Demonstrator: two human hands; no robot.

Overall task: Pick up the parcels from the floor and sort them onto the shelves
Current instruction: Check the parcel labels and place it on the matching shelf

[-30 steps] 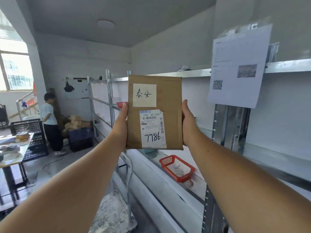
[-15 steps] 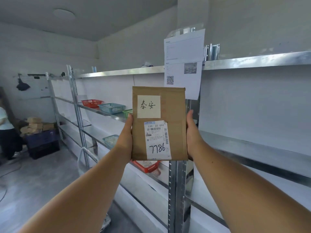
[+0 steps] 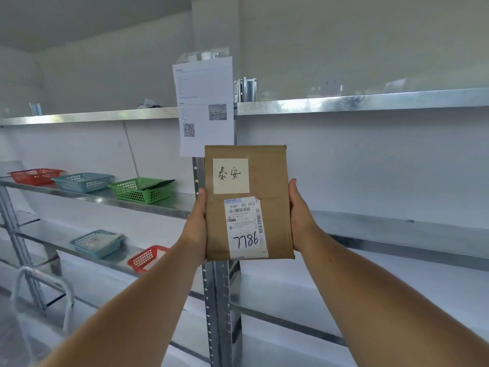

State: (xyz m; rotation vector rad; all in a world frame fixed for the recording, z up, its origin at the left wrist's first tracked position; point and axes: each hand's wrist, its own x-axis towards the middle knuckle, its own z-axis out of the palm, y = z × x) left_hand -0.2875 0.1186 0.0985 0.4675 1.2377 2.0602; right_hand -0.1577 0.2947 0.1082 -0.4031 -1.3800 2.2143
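Head view: both hands hold one parcel (image 3: 248,202) up at arm's length in front of the shelves (image 3: 370,102), clear of every shelf and touching none. The left hand (image 3: 194,229) presses flat against the parcel's left edge and the right hand (image 3: 300,221) against its right edge, palms closed on the sides with the fingers hidden behind it. Gripping by the edges leaves the whole front bare, so the note (image 3: 230,176) and the shipping label (image 3: 244,229) can be read, most likely to decide where it belongs.

Its face is turned to the camera, square on. The long axis runs up and down, nearly vertical, the top leaning slightly left; the note sits toward the top edge, the label toward the bottom edge, its writing upright.

Behind it stands the upright post (image 3: 219,300) between two bays. On the left bay's middle shelf sit a red basket (image 3: 35,176), a blue one (image 3: 83,181) and a green one (image 3: 143,190); the right bay looks bare. A printed sheet (image 3: 205,107) hangs on the post above the parcel.
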